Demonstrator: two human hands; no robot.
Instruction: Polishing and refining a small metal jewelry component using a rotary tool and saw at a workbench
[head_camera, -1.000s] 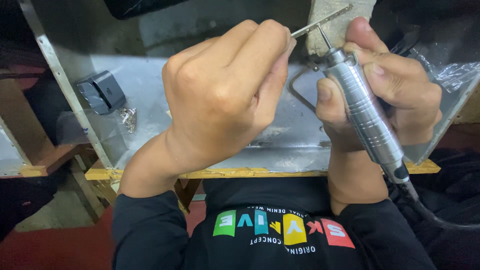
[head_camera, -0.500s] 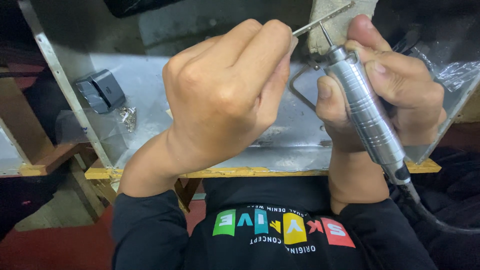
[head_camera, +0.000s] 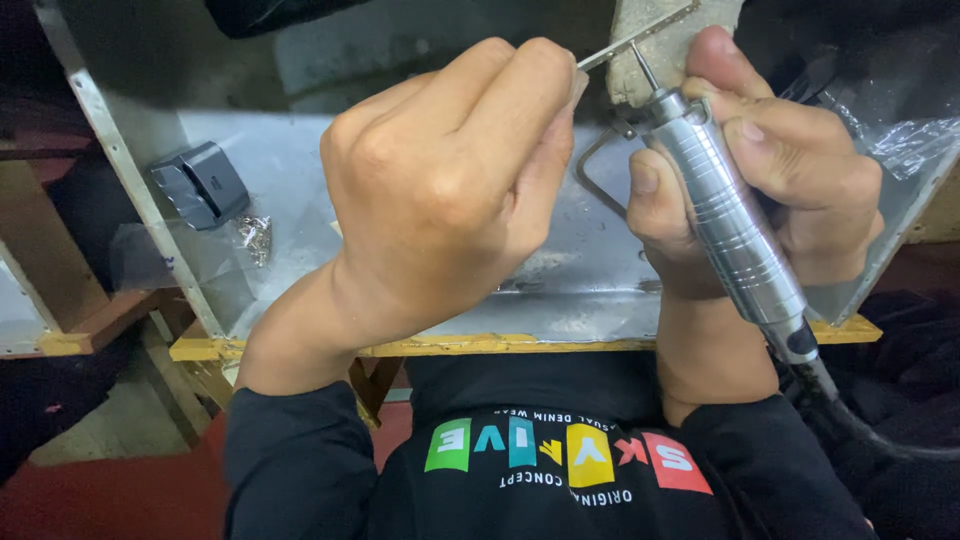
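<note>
Left hand (head_camera: 450, 190) grip pinched shut on thin metal strip (head_camera: 640, 40), right hand (head_camera: 770, 170) grip wrapped around silver rotary handpiece (head_camera: 735, 235), bit tip near strip, over metal-lined worktop (head_camera: 300, 190)

The thin metal strip (head_camera: 640, 38) runs out from between the left hand's (head_camera: 450, 190) fingertips (head_camera: 560, 75) toward the right, its far end lying on the bench peg (head_camera: 665, 45) — just beyond the right hand's (head_camera: 760, 170) fingers (head_camera: 790, 140). The rotary handpiece (head_camera: 730, 225) lies inside those fingers, its bit touching the strip beside the peg, its cable end trailing back toward the wrist. Under both hands lies the metal tray (head_camera: 570, 290). Well left of the left fingers — a small box (head_camera: 200, 185) in the tray, a bent wire (head_camera: 595, 175) between the hands.
</note>
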